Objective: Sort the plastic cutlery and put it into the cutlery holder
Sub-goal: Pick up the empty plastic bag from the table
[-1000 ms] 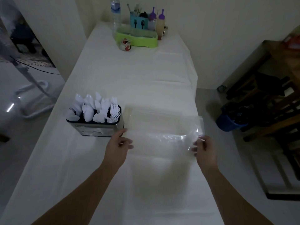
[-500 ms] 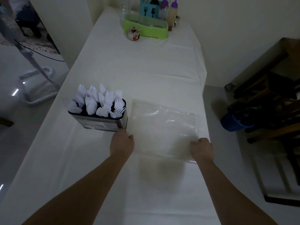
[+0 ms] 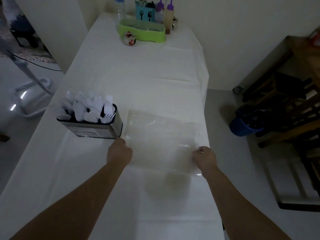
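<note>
White cloth covers a long table [image 3: 138, 87] that runs away from the camera toward a pale wall. At about 9 o'clock from the table's middle stands the cutlery holder [image 3: 97, 129], a rectangular metal container with a dark inner rim. It is packed with white plastic cutlery [image 3: 86, 110]: spoons fill the left and centre, and forks [image 3: 108, 110] stand at its right end. A label on the holder's near face is too blurred to read. Just beside the holder, at 3 o'clock from it, a clear plastic bag [image 3: 161, 135] lies flat on the cloth; no contents can be made out in it. The left hand [image 3: 119, 152] is curled with its fingers at the bag's near left corner, close to the holder's near right corner; whether it actually grips the film cannot be told. The right hand [image 3: 204, 157] is pinched on the bag's near right edge. At 12 o'clock, on the far end of the table, a green tray [image 3: 142, 31] sits in front of a teal caddy [image 3: 144, 13] printed with black fork and spatula silhouettes and holding utensils. Two purple-capped squeeze bottles [image 3: 164, 13] stand just beside the caddy, and a clear water bottle [image 3: 120, 6] stands to its left. A small glass jar [image 3: 129, 38] sits in front of the tray. On the floor at 3 o'clock stands a blue bucket [image 3: 242, 125] lined with a dark bag.
</note>
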`<state>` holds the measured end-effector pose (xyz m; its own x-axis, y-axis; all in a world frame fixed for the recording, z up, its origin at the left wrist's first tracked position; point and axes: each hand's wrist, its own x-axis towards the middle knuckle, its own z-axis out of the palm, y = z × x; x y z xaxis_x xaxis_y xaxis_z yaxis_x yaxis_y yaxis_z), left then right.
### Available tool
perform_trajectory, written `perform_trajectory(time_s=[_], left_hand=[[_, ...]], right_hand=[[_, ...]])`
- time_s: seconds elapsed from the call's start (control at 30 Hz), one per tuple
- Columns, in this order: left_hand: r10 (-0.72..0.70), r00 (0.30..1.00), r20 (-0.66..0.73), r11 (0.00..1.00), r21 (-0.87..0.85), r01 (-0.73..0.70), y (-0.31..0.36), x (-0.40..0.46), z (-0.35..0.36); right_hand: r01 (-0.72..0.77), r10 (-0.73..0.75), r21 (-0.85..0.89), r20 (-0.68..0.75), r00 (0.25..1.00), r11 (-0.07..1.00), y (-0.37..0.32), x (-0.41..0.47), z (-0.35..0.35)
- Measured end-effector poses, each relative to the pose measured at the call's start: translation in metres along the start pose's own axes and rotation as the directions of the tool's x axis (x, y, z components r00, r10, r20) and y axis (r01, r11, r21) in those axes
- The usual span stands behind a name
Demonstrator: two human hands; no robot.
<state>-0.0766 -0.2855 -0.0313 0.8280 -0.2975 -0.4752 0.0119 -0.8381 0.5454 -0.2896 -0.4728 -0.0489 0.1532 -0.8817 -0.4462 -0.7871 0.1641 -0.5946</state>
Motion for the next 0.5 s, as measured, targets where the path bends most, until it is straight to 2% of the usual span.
perform_trajectory(time_s=[0.1, 0.27, 0.37, 0.5], left_hand=[[0.099, 0.995, -0.019, 0.995, 0.036, -0.098, 0.000, -0.011, 0.002], [0.253, 0.967, -0.038, 0.964, 0.094, -0.248, 0.011, -0.027, -0.001], [0.383, 0.924, -0.007, 0.914, 0.145, -0.378, 0.023, -0.039, 0.002], [0.515, 0.853, 0.082, 0.835, 0.175, -0.521, 0.047, -0.072, 0.014]], right_hand=[[0.050, -0.051, -0.077, -0.010, 0.999, 0.996, 0.004, -0.011, -0.005], [0.131, -0.136, -0.049, -0.103, 0.985, 0.990, 0.015, -0.031, -0.024], [0.125, -0.124, -0.003, -0.174, 0.977, 0.992, 0.029, -0.048, -0.042], [0.062, -0.027, 0.096, -0.328, 0.944, 0.993, 0.058, -0.080, -0.071]])
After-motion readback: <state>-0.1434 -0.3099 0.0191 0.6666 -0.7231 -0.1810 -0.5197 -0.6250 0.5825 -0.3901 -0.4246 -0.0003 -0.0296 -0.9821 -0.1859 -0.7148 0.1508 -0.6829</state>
